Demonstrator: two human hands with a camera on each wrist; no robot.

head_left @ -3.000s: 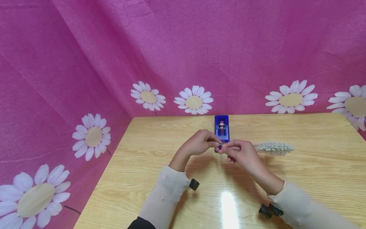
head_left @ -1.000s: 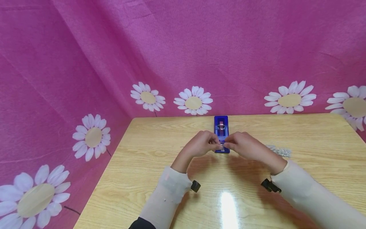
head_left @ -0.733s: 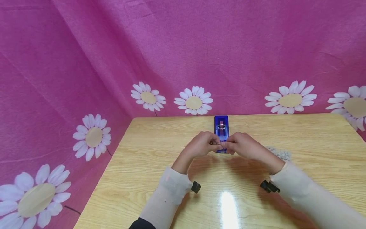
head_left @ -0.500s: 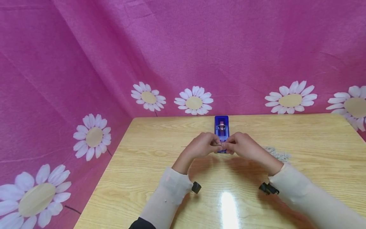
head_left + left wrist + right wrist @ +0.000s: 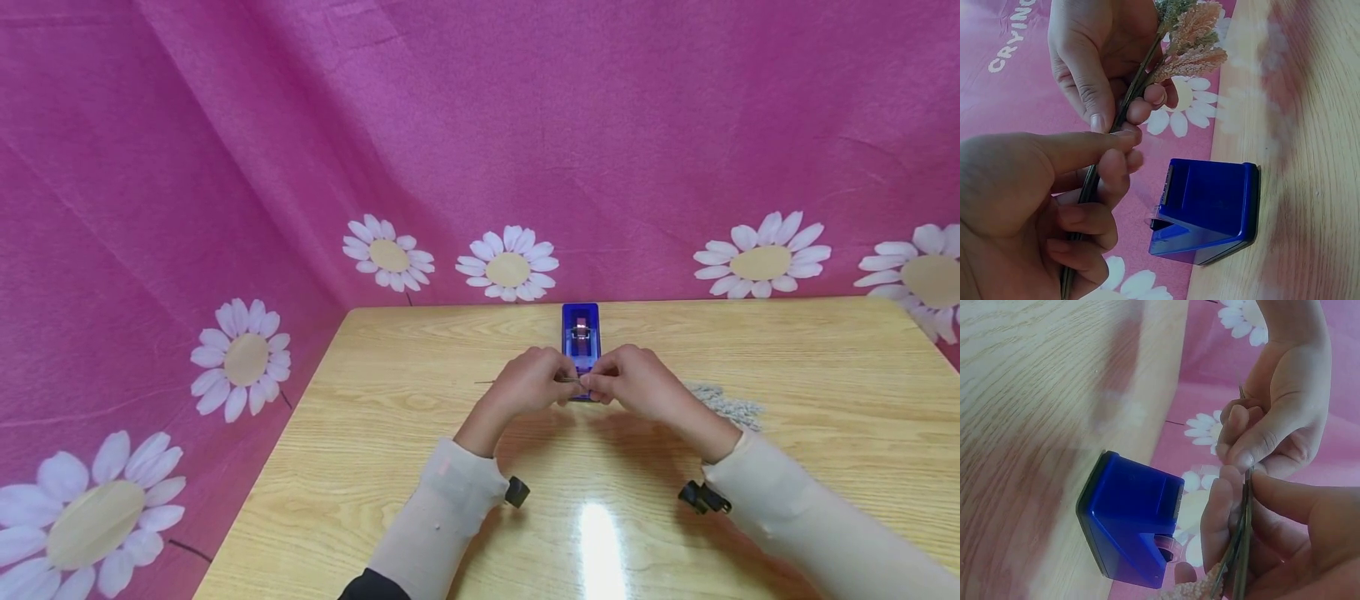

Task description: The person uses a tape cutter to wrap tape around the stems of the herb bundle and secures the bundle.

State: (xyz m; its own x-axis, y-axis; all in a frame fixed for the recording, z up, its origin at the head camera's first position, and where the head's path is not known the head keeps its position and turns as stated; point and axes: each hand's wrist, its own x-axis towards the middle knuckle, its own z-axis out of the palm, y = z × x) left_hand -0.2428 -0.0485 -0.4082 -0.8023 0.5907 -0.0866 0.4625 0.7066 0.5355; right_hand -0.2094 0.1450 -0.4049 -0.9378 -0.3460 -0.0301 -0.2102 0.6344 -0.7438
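My left hand [image 5: 528,379] and right hand [image 5: 637,382] meet over the near end of a blue tape dispenser [image 5: 582,333]. Between thumb and fingers, each hand pinches the thin dark stems [image 5: 1088,184] of a small bunch of artificial flowers. The stems run out past the left hand. Pale grey-green and pinkish flower heads [image 5: 1191,62] stick out beyond the right hand. In both wrist views the fingertips almost touch on the stems. Whether tape is wrapped there is too small to tell. A clear tape end [image 5: 1169,547] shows at the dispenser's mouth.
The dispenser stands upright on a light wooden table [image 5: 375,367], near its back edge. Behind hangs a pink cloth [image 5: 600,150] printed with white daisies. Black wrist cameras [image 5: 516,492] sit under both sleeves.
Since 3 s ago the right hand has shifted slightly right and its grip has changed. A clear shiny scrap at the fingertips 1 s ago is no longer distinguishable. Lately only the fingers shift slightly.
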